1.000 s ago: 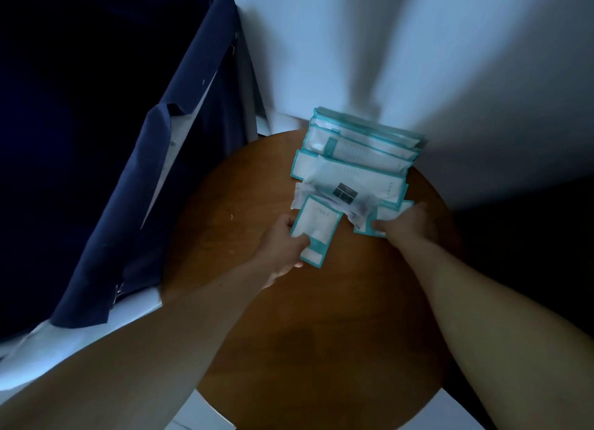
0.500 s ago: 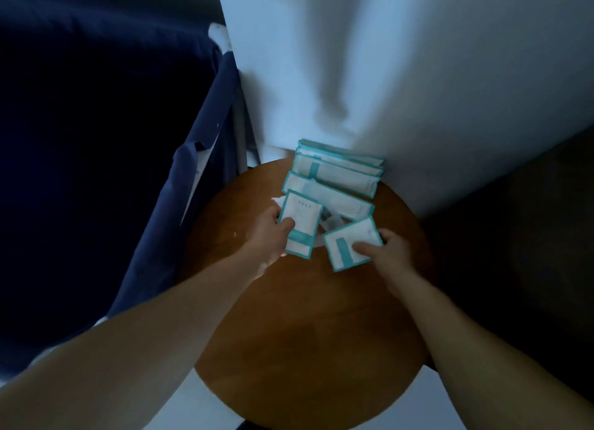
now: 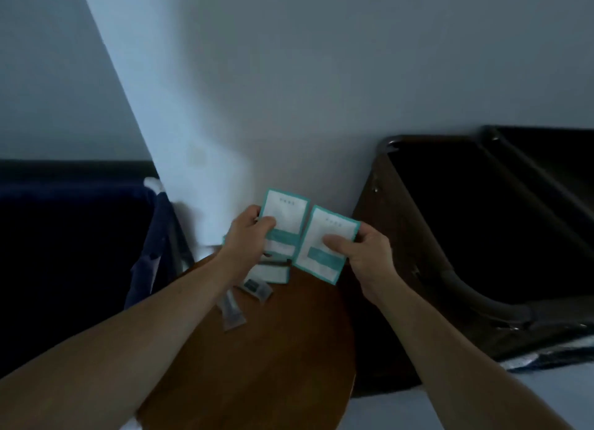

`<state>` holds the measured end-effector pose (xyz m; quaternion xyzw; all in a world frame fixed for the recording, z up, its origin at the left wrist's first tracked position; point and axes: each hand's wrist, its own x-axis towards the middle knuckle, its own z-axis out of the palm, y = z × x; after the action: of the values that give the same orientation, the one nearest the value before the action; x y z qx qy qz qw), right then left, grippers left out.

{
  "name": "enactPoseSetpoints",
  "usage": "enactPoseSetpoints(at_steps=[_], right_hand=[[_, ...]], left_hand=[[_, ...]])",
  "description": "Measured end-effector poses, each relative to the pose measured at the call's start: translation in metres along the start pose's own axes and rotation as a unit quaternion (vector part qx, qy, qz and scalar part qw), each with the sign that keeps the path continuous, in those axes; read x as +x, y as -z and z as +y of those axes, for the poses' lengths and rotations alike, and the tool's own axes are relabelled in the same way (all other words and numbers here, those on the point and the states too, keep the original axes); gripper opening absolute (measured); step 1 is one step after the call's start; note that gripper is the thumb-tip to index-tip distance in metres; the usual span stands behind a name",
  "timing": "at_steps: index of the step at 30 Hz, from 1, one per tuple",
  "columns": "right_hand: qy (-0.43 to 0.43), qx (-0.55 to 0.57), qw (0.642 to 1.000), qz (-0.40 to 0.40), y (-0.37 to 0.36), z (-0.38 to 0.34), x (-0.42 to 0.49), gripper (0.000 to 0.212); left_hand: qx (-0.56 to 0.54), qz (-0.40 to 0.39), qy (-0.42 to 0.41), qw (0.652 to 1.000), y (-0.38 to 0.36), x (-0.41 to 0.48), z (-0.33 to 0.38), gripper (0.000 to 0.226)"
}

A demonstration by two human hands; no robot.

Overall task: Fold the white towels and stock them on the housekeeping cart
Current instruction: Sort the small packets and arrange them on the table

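My left hand (image 3: 249,237) grips a white packet with a teal border (image 3: 286,219), held upright above the round wooden table (image 3: 273,349). My right hand (image 3: 361,256) grips a second, matching packet (image 3: 328,240) right beside the first, their edges almost touching. Below the hands, several more packets (image 3: 257,288) lie on the table's far side, partly hidden by my left wrist. No white towels and no housekeeping cart are in view.
A pale wall rises behind the table. A dark blue fabric piece (image 3: 151,259) hangs at the left beside a dark area. A dark brown frame with a metal rail (image 3: 466,285) stands at the right. Light floor (image 3: 546,397) shows bottom right.
Both hands have lifted one packet each off the table and brought them side by side. The view has tilted up, showing more wall and the dark frame at the right.
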<state>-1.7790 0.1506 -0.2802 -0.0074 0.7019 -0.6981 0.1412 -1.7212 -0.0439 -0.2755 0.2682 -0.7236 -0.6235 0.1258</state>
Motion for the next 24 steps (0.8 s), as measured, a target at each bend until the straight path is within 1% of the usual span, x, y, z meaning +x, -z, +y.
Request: enactPoseSetpoints(at_steps=[3,6,8,10,12,14,18,21,24], right_hand=[[0.069,0.033,0.997,0.008,0.031,-0.046,-0.017,0.015],[0.124,0.048,0.989,0.063,0.073,-0.081,-0.03,0.016],[0.137,0.036,0.984,0.106,0.111,-0.096,-0.042,0.015],[0.152,0.003,0.977,0.147,0.158,-0.106,-0.059,0.015],[0.171,-0.027,0.966,0.191,0.21,-0.113,-0.08,0.016],[0.187,-0.044,0.953,0.232,0.264,-0.116,-0.103,0.019],[0.189,-0.048,0.943,0.27,0.37,-0.108,-0.149,0.013],[0.181,-0.051,0.935,0.299,0.436,-0.1,-0.173,0.013],[0.171,-0.028,0.928,0.33,0.493,-0.099,-0.187,0.012]], left_hand=[[-0.056,-0.02,-0.056,0.997,-0.027,-0.019,0.054,0.013],[-0.105,-0.055,-0.102,0.988,-0.067,-0.048,0.102,0.008],[-0.114,-0.08,-0.128,0.982,-0.101,-0.071,0.129,0.009],[-0.124,-0.107,-0.145,0.976,-0.137,-0.098,0.15,0.015],[-0.135,-0.14,-0.157,0.968,-0.175,-0.126,0.162,0.02],[-0.116,-0.172,-0.168,0.964,-0.216,-0.156,0.169,0.022],[-0.081,-0.242,-0.173,0.951,-0.305,-0.214,0.178,0.027],[-0.069,-0.293,-0.159,0.94,-0.365,-0.256,0.185,0.027],[-0.061,-0.325,-0.149,0.932,-0.416,-0.287,0.193,0.026]])
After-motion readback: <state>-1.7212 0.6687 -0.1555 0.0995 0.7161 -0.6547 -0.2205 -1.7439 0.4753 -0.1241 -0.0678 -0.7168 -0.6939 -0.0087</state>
